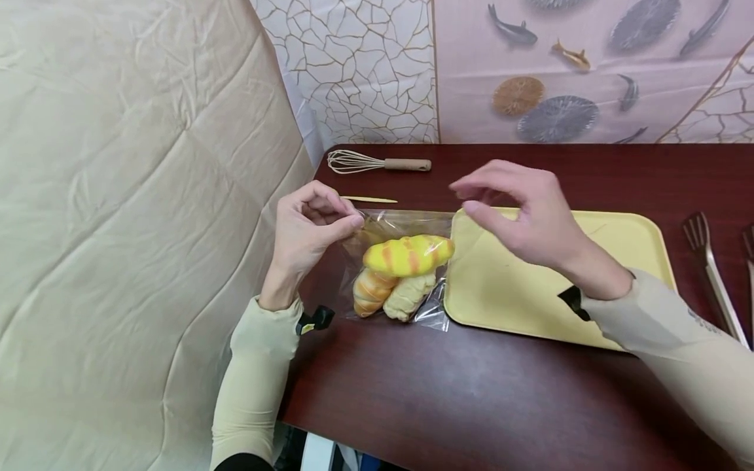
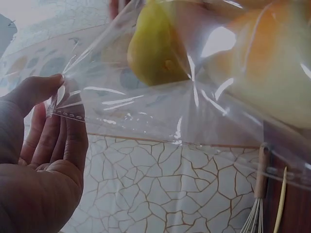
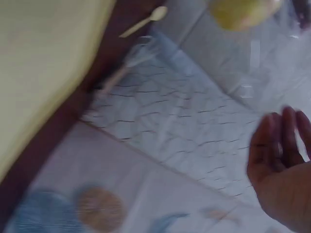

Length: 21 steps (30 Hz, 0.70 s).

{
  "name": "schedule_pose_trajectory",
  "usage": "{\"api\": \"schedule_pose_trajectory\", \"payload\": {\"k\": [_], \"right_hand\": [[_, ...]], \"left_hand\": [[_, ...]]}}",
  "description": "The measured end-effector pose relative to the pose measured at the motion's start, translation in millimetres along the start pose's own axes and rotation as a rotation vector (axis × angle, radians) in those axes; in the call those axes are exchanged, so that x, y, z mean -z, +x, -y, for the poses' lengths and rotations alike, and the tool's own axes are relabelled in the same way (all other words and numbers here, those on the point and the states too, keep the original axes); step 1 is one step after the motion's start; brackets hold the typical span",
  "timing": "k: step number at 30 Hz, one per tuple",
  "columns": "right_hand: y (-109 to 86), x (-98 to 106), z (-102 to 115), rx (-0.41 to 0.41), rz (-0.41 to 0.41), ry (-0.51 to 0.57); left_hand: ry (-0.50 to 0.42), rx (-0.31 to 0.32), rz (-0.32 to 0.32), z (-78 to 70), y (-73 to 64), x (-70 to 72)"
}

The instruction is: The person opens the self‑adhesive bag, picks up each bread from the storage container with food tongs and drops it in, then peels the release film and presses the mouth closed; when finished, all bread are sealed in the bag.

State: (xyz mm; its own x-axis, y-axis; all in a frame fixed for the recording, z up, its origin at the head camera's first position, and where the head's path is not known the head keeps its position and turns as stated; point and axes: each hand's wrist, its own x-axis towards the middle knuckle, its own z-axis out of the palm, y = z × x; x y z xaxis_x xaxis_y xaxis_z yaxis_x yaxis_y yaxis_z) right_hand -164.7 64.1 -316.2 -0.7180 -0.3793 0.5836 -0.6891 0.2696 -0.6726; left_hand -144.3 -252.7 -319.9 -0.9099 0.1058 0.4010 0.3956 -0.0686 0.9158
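Note:
A clear plastic bag (image 1: 432, 314) holds several bread rolls: a yellow one with orange stripes (image 1: 409, 256), an orange-brown one (image 1: 372, 292) and a pale cream one (image 1: 409, 297). My left hand (image 1: 315, 226) pinches the bag's upper left corner between thumb and fingers; in the left wrist view that hand (image 2: 48, 131) grips the clear film. To the right of the bag, my right hand (image 1: 518, 212) is raised above the yellow tray, its fingers bent loosely with nothing between them. The right wrist view shows this hand (image 3: 282, 165) blurred and apart from the bag.
A yellow tray (image 1: 506, 294) lies right of the bag on the dark wooden table (image 1: 448, 386). Behind the bag are a whisk (image 1: 406, 165) and a thin wooden spoon (image 3: 143, 23). A metal fork (image 1: 713, 261) lies at the right. A cream quilted cloth (image 1: 129, 229) hangs at the left.

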Motion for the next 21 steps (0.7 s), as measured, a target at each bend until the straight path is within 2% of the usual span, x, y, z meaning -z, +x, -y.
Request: {"api": "schedule_pose_trajectory", "payload": {"k": [4, 7, 10, 13, 16, 18, 21], "right_hand": [[30.0, -12.6, 27.3, -0.040, 0.255, -0.147], [48.7, -25.9, 38.2, -0.070, 0.427, -0.158], [60.8, -38.1, 41.2, -0.078, 0.537, -0.135], [66.1, -44.8, 40.4, -0.073, 0.585, -0.106], [67.1, -47.4, 39.3, -0.068, 0.581, -0.077], [66.9, -48.6, 38.6, -0.061, 0.566, -0.071], [66.3, -50.4, 37.5, -0.062, 0.550, -0.077]], "left_hand": [[0.023, 0.008, 0.024, -3.7, -1.2, -1.2], [0.040, 0.016, 0.043, -6.7, -2.4, -3.2], [0.047, 0.024, 0.063, -9.3, -3.7, -5.8], [0.042, 0.023, 0.081, -10.8, -4.4, -7.7], [0.044, 0.029, 0.083, -11.2, -5.0, -9.4], [0.086, 0.030, 0.082, -11.2, -5.6, -10.8], [0.208, 0.017, 0.081, -10.1, -6.1, -13.0]]}}
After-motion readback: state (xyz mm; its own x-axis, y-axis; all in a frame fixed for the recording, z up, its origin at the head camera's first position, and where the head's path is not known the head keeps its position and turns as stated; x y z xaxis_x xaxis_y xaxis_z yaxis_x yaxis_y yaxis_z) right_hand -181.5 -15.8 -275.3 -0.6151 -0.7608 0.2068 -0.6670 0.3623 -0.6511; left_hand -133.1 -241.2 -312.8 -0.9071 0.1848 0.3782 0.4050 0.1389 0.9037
